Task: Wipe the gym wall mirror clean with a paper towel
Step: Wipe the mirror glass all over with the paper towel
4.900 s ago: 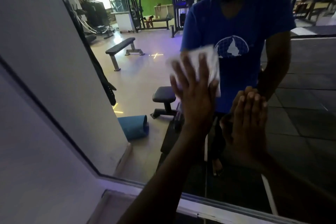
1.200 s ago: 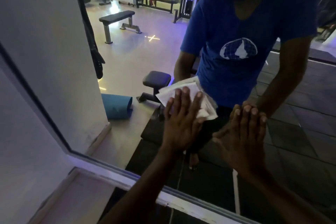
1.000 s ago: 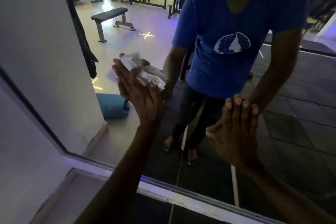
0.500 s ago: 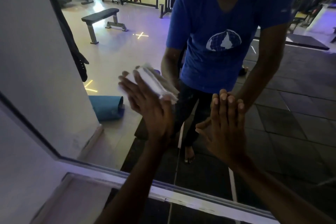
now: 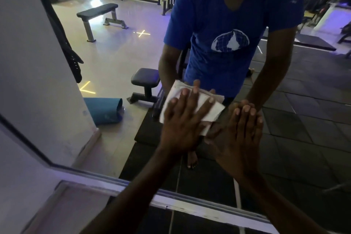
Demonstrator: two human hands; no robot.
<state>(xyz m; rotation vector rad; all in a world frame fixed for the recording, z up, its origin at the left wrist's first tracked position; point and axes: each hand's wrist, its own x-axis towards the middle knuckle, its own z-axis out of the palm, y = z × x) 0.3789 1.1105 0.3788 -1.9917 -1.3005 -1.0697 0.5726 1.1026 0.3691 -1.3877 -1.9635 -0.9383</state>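
The left hand (image 5: 182, 129) lies flat with fingers spread, pressing a folded white paper towel (image 5: 191, 106) against the large frameless wall mirror (image 5: 117, 59); this is a palm press, not a closed grip, and the towel shows above and to the right of the fingers. The towel sits low on the glass, a little above the mirror's bottom edge and near the middle of the view. The right hand (image 5: 239, 137) rests just beside it, open, fingers together and flat on the glass, holding nothing; its thumb reaches towards the towel's lower right corner, though whether they touch cannot be told. Reflected in the glass are a person in a blue short-sleeved shirt (image 5: 228, 24) with a white globe print, a black padded flat bench (image 5: 98, 13) on a pale floor, a small black padded stool (image 5: 145, 80), and a rolled blue exercise mat (image 5: 103, 109) lying beside a white pillar (image 5: 38, 72). A pale ledge (image 5: 133, 186) runs beneath the mirror.
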